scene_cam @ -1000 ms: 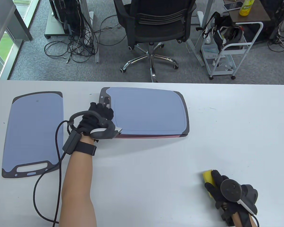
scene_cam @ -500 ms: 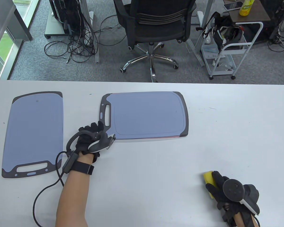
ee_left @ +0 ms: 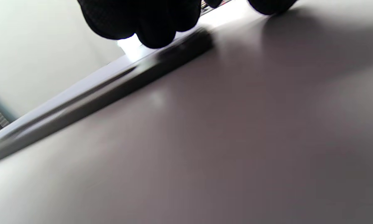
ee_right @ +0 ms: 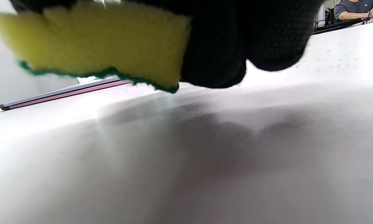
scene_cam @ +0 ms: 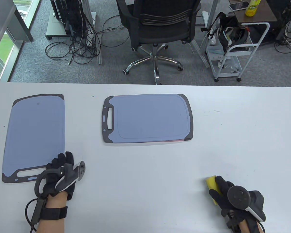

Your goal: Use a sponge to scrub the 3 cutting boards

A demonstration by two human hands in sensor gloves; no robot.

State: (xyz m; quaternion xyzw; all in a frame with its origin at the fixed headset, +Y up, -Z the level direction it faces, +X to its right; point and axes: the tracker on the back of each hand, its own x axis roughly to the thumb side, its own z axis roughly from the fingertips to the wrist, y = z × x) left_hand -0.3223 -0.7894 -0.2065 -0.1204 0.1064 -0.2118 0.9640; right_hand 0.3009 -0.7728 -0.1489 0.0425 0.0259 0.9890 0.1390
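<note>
White table [scene_cam: 160, 170] lower-left: our left hand [scene_cam: 60, 176] lay loose by a board [scene_cam: 34, 136], right hand [scene_cam: 229, 195] gripping sponge [scene_cam: 212, 183]; next, scrub w/ it.

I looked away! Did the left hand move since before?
Yes. The left hand pulled back from the middle cutting board toward the near-left, ending by the left cutting board's handle end.

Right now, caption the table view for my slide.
Right hand holds yellow sponge; left hand at the left cutting board's corner.
</note>
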